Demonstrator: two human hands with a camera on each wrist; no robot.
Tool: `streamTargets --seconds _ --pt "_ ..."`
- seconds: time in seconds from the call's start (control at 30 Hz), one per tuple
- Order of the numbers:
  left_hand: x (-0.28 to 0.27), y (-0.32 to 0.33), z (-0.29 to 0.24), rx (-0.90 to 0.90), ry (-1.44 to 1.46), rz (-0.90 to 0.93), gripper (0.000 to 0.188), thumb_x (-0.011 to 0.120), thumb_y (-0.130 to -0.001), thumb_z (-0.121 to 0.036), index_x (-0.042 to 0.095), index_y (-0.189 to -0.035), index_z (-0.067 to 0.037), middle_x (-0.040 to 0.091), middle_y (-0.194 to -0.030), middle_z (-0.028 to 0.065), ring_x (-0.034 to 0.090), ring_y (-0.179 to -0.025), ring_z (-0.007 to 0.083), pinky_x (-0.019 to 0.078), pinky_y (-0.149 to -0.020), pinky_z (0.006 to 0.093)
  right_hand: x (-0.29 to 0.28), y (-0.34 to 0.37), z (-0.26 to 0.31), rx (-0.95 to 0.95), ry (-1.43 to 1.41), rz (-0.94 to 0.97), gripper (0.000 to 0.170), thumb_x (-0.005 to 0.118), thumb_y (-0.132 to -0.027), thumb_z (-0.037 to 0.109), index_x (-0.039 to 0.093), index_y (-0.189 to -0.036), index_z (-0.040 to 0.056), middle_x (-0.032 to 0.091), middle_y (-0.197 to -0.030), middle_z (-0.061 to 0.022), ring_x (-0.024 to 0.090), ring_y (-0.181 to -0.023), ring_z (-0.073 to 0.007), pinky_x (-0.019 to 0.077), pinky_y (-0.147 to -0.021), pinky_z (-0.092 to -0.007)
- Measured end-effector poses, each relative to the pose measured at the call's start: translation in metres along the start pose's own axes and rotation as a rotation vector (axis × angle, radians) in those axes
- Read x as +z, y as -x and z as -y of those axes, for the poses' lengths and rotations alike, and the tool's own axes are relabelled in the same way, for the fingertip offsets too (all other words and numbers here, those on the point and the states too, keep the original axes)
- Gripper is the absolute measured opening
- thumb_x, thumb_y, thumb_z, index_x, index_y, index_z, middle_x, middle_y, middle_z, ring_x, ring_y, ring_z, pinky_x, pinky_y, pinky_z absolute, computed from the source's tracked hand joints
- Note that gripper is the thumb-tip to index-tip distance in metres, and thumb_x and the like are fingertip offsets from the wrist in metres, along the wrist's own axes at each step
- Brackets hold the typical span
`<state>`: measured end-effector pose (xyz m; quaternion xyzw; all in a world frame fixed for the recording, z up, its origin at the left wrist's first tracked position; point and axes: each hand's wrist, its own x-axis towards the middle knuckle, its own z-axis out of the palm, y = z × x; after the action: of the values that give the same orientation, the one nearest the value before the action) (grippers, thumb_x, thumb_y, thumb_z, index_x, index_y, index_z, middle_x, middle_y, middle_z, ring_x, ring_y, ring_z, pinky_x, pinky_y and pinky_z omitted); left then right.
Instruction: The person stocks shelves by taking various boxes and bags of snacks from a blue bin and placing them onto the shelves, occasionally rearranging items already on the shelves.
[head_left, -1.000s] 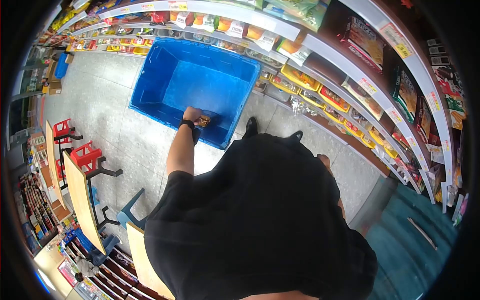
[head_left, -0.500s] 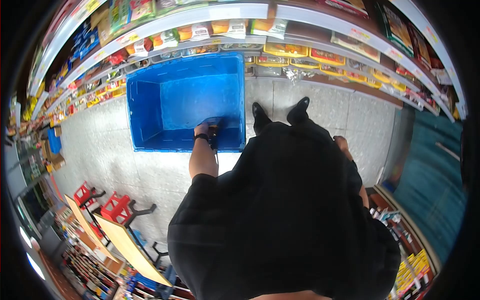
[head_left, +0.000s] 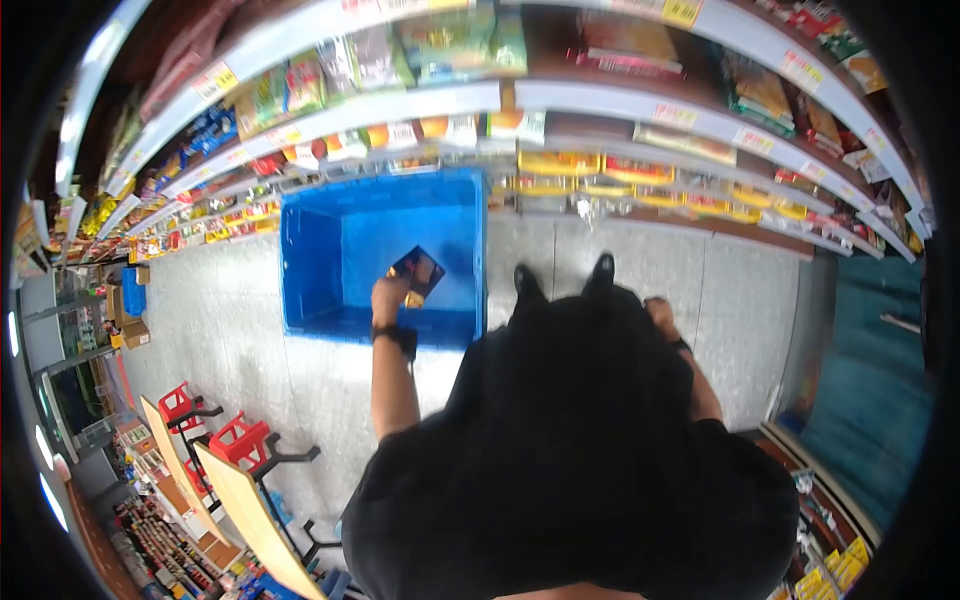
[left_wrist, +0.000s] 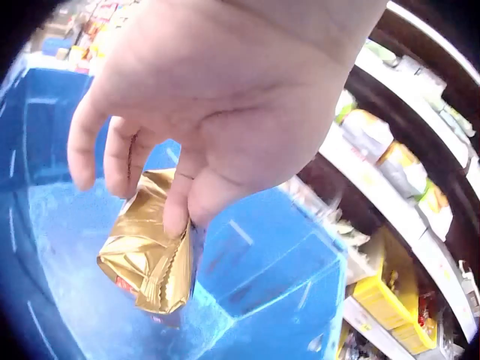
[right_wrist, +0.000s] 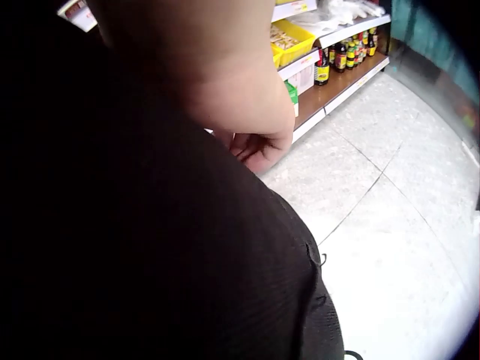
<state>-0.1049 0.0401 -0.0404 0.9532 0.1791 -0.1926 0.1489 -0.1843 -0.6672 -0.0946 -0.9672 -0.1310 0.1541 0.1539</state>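
Over the bin, the left grip pinches the gold-ended pack; its dark face, hardly seen half a second ago, is now showing. Only the left wrist view shows the crimped seal. The right grip hangs relaxed beside the black clothing.

The packet had a shiny gold foil end with a serrated seam and a dark printed face. It was pinched at the foil by the left hand, tilted, over the interior of the blue bin.
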Motion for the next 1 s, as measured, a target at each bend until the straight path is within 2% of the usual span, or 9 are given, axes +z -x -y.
streamTargets --seconds 0.07,0.1,0.13,0.23,0.27,0.37,0.43,0.6,1.0 --pt "-0.076 0.041 -0.047 -0.008 0.006 -0.038 0.054 0.053 -0.081 -0.049 0.066 -0.086 0.004 0.064 -0.086 0.0279 0.063 -0.085 0.0426 0.0504 -0.070 0.0477 0.006 -0.020 -0.010 -0.077 -0.003 -0.004 0.026 0.051 -0.075 0.027 0.059 -0.063 0.0061 0.062 -0.071 -0.0201 0.061 -0.073 -0.0358 0.0476 -0.064 -0.0465" --pt "-0.101 0.052 -0.047 0.335 -0.290 -0.041 0.046 0.054 -0.085 -0.043 0.067 -0.087 0.002 0.064 -0.078 0.0264 0.065 -0.076 0.0393 0.0514 -0.065 0.0438 0.010 -0.033 -0.014 -0.029 -0.004 0.092 0.028 0.051 -0.074 0.027 0.062 -0.067 0.0021 0.063 -0.075 -0.0243 0.061 -0.078 -0.0392 0.0476 -0.069 -0.0475" --pt "-0.162 0.100 -0.102 -0.157 0.351 -0.045 0.031 0.055 -0.088 -0.028 0.067 -0.090 0.000 0.065 -0.069 0.0177 0.066 -0.065 0.0275 0.0511 -0.058 0.0347 0.037 -0.040 -0.031 0.297 -0.361 0.043 0.035 0.050 -0.074 0.028 0.064 -0.074 -0.0036 0.063 -0.082 -0.0293 0.060 -0.085 -0.0438 0.0473 -0.076 -0.0475" --pt "-0.252 0.161 -0.140 -0.118 0.795 -0.036 0.019 0.057 -0.088 -0.015 0.066 -0.089 0.001 0.064 -0.077 0.0045 0.060 -0.070 0.0132 0.0491 -0.061 0.0281 0.024 -0.066 -0.030 0.424 -0.447 0.150 0.046 0.055 -0.070 0.030 0.065 -0.092 -0.0093 0.063 -0.097 -0.0316 0.060 -0.099 -0.0424 0.0473 -0.085 -0.0423" --pt "-0.276 0.175 -0.140 -0.090 0.865 -0.037 0.017 0.057 -0.087 -0.013 0.066 -0.088 0.002 0.064 -0.082 0.0025 0.058 -0.074 0.0114 0.0487 -0.065 0.0273 0.033 -0.068 -0.030 0.230 -0.329 -0.058 0.014 0.057 -0.069 0.018 0.057 -0.063 0.0053 0.060 -0.066 -0.0196 0.060 -0.068 -0.0380 0.0475 -0.063 -0.0484" --pt "-0.340 0.223 -0.155 0.139 0.966 -0.149 0.016 0.057 -0.088 -0.011 0.066 -0.089 0.002 0.065 -0.086 0.0040 0.060 -0.080 0.0123 0.0477 -0.074 0.0273 0.033 -0.086 -0.040 0.213 -0.225 -0.050 0.016 0.055 -0.072 0.015 0.062 -0.067 0.0020 0.062 -0.071 -0.0227 0.062 -0.070 -0.0369 0.0497 -0.065 -0.0460" --pt "-0.370 0.244 -0.163 0.310 1.040 -0.249 0.016 0.056 -0.089 -0.011 0.066 -0.093 0.001 0.066 -0.092 0.0054 0.062 -0.086 0.0142 0.0474 -0.081 0.0289 -0.024 -0.082 -0.013 0.629 -0.483 0.214 0.021 0.052 -0.074 0.013 0.065 -0.074 -0.0031 0.064 -0.076 -0.0252 0.064 -0.071 -0.0359 0.0511 -0.065 -0.0438" --pt "-0.419 0.255 -0.258 0.615 1.262 -0.355 0.029 0.058 -0.091 -0.016 0.058 -0.113 0.004 0.063 -0.106 0.0074 0.058 -0.097 0.0149 0.0428 -0.087 0.0291 -0.063 -0.069 -0.014 0.471 -0.555 0.270 0.029 0.048 -0.073 0.017 0.063 -0.073 -0.0088 0.064 -0.071 -0.0250 0.065 -0.066 -0.0348 0.0494 -0.060 -0.0445" --pt "-0.486 0.160 -0.450 0.825 1.251 0.062 0.032 0.048 -0.096 -0.018 0.051 -0.119 0.004 0.060 -0.117 0.0110 0.057 -0.107 0.0168 0.0445 -0.092 0.0284 -0.061 -0.021 -0.050 0.907 -1.158 0.115 0.021 0.048 -0.077 0.012 0.056 -0.071 -0.0061 0.057 -0.062 -0.0184 0.056 -0.053 -0.0278 0.0422 -0.048 -0.0430"
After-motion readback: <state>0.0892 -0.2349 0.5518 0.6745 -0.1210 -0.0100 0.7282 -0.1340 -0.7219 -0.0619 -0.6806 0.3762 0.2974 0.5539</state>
